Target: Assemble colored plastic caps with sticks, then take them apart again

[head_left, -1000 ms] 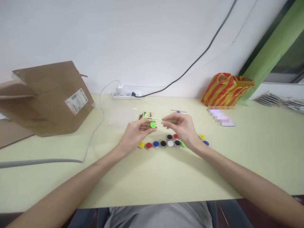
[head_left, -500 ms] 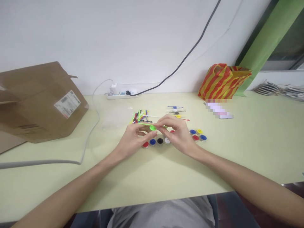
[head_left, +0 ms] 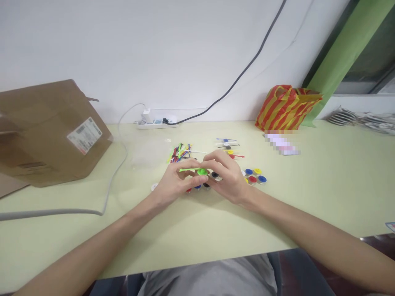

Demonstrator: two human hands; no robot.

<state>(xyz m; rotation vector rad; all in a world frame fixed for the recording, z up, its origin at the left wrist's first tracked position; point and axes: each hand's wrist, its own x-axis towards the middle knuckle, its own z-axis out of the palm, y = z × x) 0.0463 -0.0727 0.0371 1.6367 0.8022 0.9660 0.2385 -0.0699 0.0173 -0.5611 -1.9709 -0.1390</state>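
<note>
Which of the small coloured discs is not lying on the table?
The bright green disc, held between left hand and right hand with a green stick.

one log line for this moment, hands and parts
left hand: pinches green disc | right hand: pinches disc's other side | green stick: juts left from disc | table: coloured discs

At the grip, the disc and the thin stick are the same bright lime green. Touching the grip from below is a black cap. Just right of the grip, the cluster of caps shows blue, yellow and red. Just beyond it, the loose sticks mix green, yellow, red, blue and black. Well off to the right, the plastic bag has red and yellow stripes. Well off to the left, the paper bag is plain brown with a white label. The table is pale yellow-green.
</note>
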